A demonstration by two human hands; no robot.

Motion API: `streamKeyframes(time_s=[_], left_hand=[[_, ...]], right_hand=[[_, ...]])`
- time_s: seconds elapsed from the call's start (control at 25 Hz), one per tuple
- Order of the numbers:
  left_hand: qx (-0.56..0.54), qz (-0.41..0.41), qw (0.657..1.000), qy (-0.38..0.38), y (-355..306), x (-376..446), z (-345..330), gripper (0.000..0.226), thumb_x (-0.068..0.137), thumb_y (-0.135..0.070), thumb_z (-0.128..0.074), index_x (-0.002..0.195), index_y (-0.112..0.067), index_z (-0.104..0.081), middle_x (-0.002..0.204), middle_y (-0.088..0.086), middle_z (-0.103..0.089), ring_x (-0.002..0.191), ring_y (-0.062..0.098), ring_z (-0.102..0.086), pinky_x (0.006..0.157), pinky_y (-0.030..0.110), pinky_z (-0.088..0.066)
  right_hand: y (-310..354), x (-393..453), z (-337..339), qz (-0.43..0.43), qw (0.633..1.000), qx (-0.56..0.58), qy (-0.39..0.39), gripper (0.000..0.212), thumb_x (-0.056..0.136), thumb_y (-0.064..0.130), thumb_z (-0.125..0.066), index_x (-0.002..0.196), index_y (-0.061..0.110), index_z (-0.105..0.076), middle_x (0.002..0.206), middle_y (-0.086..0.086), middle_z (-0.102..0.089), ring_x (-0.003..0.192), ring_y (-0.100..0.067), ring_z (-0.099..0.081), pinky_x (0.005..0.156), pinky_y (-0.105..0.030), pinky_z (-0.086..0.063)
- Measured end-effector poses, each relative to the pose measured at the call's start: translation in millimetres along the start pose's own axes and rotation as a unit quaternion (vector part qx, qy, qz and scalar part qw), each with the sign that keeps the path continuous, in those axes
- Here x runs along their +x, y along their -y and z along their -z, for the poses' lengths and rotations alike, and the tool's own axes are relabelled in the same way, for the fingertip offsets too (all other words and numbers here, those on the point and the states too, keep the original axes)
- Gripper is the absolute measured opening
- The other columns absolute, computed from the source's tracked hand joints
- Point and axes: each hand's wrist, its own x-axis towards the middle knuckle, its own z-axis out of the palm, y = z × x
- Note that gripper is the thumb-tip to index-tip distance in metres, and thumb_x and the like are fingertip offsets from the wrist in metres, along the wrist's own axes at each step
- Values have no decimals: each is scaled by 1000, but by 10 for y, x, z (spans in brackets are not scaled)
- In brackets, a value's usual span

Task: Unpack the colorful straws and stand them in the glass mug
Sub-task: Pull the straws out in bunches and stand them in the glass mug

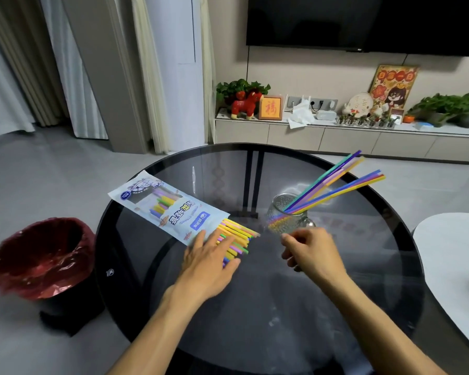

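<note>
1. Your left hand point(210, 255) lies flat, fingers straight and apart, pressing on the straw ends point(236, 235) that stick out of the open mouth of the packet point(163, 205). Curl the grip round a small bunch there, not the whole fan, so none roll away over the glass worktop point(255, 307).
2. The packet lies flat on the worktop, just left of the glass mug point(289, 216). Judging by how it lies, it will slide as you pull, so draw the bunch along its length, toward you and to the right.
3. Your right hand point(309, 251) hangs just in front of the mug, its fingers curled; whether it pinches anything you cannot tell from here. If free, let it steady the mug.
4. The straws in the mug point(333, 185) lean far out to the right, over the rim. More weight on that side may tip it, so lower the new bunch in upright, ends first, against the near wall.
</note>
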Motion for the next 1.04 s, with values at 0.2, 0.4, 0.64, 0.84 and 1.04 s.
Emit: streamKeyframes(time_s=[0.2, 0.4, 0.64, 0.84, 1.04], left_hand=[[9, -47, 999, 16, -26, -115, 32, 51, 92, -52, -46, 140, -37, -38, 155, -15, -25, 143, 22, -16, 114, 41, -30], [-11, -60, 998, -19, 40, -69, 9, 44, 96, -37, -43, 140, -34, -40, 153, -16, -30, 138, 17, -22, 110, 37, -36], [-7, -35, 999, -7, 11, 28, -54, 47, 99, -39, -38, 145, -34, -33, 158, -13, -24, 143, 19, -14, 111, 43, -34], [-15, -11, 1000, -15, 38, 100, -82, 47, 101, -38, -34, 148, -34, -30, 160, -12, -20, 149, 21, -8, 113, 43, -31], [-114, -17, 992, -46, 61, 111, -49, 47, 98, -33, -49, 144, -28, -41, 155, -7, -35, 147, 21, -22, 117, 37, -26]], right_hand=[[114, 200, -612, 122, 966, -225, 32, 34, 98, 42, -43, 113, 14, -54, 115, -10, -62, 106, -36, -60, 77, -41, -47], [133, 355, -681, 102, 944, -288, 125, 36, 99, 39, -41, 104, 6, -55, 111, -20, -66, 102, -41, -62, 73, -39, -42], [139, 306, -192, 132, 905, -364, 176, 23, 100, 29, -47, 104, 12, -62, 105, -19, -65, 93, -38, -62, 70, -37, -42], [86, 237, 390, 110, 882, -423, 175, 19, 100, 27, -44, 89, 17, -56, 104, -16, -67, 96, -36, -63, 69, -36, -41], [230, 68, 1279, 41, 926, -329, 184, 28, 102, 31, -44, 81, 21, -59, 73, 2, -57, 59, -13, -51, 52, -24, -43]])
